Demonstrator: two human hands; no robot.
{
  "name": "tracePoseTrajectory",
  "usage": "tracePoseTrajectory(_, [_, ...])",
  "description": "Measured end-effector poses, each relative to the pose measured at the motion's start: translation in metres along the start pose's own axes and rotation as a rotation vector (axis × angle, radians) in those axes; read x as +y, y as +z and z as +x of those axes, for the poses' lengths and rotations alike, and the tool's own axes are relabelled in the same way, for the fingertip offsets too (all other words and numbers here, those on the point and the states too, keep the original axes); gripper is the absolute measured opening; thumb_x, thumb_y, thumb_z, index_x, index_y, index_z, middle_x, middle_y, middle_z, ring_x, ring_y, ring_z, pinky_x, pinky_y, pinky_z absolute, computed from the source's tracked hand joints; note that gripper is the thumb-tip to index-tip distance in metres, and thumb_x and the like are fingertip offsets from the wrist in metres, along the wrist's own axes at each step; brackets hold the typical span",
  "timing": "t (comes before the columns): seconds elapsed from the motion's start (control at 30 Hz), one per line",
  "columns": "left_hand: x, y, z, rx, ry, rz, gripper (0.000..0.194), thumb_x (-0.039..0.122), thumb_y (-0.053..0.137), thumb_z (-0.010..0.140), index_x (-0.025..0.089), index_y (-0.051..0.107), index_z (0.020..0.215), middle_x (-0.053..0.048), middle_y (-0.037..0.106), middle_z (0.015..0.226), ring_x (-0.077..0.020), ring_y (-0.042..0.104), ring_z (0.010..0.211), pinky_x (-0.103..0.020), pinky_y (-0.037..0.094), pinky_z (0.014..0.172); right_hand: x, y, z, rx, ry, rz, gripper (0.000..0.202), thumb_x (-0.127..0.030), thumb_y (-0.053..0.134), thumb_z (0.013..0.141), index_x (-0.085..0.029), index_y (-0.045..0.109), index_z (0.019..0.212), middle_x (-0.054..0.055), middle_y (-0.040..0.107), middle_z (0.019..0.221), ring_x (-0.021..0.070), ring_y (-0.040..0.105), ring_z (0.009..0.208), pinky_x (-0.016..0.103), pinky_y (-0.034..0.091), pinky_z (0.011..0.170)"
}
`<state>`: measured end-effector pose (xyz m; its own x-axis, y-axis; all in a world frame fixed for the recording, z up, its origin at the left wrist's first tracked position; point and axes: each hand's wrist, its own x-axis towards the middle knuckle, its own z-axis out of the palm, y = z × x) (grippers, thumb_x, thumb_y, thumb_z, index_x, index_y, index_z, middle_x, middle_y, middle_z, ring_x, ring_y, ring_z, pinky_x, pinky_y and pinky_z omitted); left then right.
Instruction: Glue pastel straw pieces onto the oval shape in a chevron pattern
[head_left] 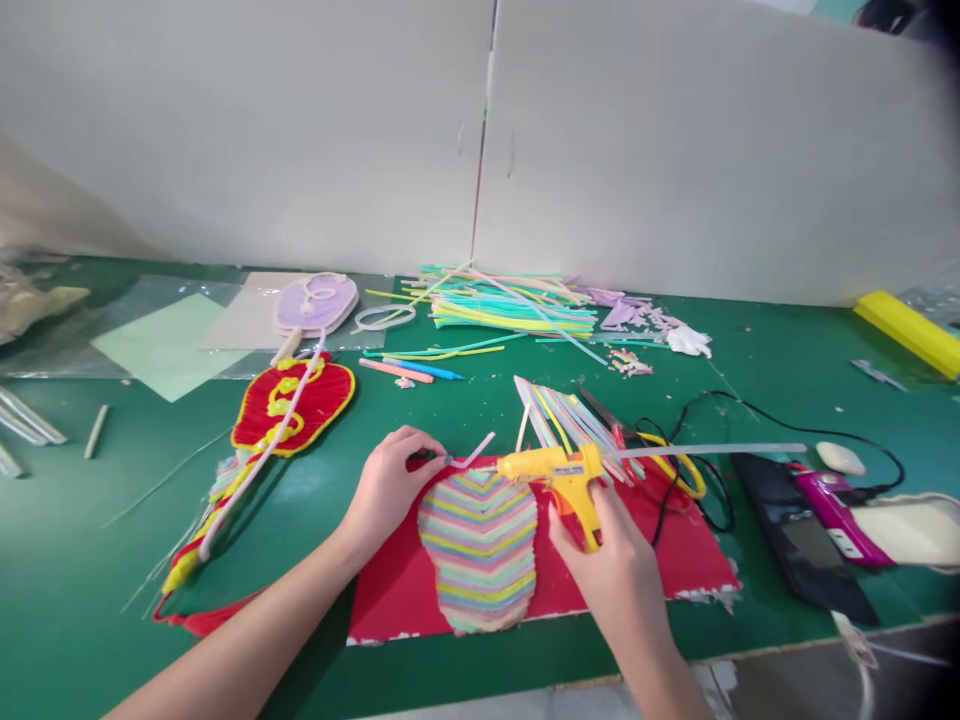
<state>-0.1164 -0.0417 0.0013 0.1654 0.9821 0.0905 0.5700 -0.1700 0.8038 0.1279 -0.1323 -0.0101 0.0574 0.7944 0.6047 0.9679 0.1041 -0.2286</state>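
The green table (90, 560) spreads under everything I have out. On it, right before me, lies the red sheet (660, 560), and on that sheet rests the striped straw shape (480, 550), its pastel bands meeting in a chevron. My right hand (611, 555) is wrapped around the handle of the yellow glue gun (559, 472), its nozzle pointing left over the top edge of the shape. My left hand (390, 485) rests at that same edge, fingertips pinched on a pale bent straw (472, 455). Loose straws (510, 305) are piled farther back.
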Motion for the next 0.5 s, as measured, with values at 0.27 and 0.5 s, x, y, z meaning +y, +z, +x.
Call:
tracePoseTrajectory(0.27, [0.0029,-0.0010,-0.0012,-0.082,0.030,0.028,0.013,0.032,0.062,0.077,0.027,0.068,0.088,-0.005,0.060,0.106,-0.0239,0.055,0.102,-0.038,0.041,0.093,0.0003,0.0096,-0.0091,0.005,-0.060,-0.027,0.039,-0.033,0.051,0.086,-0.012,0.058,0.119,0.018,0.070,0.094,0.0275,0.070,0.076,0.036,0.059,0.060])
tracePoseTrajectory(0.5, [0.0023,-0.0026,-0.0063,-0.201,0.030,0.169,0.014,0.028,0.067,0.071,0.030,0.069,0.085,-0.004,0.056,0.117,-0.0277,0.051,0.107,-0.045,0.037,0.096,0.0018,0.0094,-0.0124,0.019,-0.079,-0.042,0.040,-0.031,0.055,0.083,-0.016,0.058,0.120,0.015,0.071,0.093,0.0275,0.070,0.075,0.036,0.059,0.056])
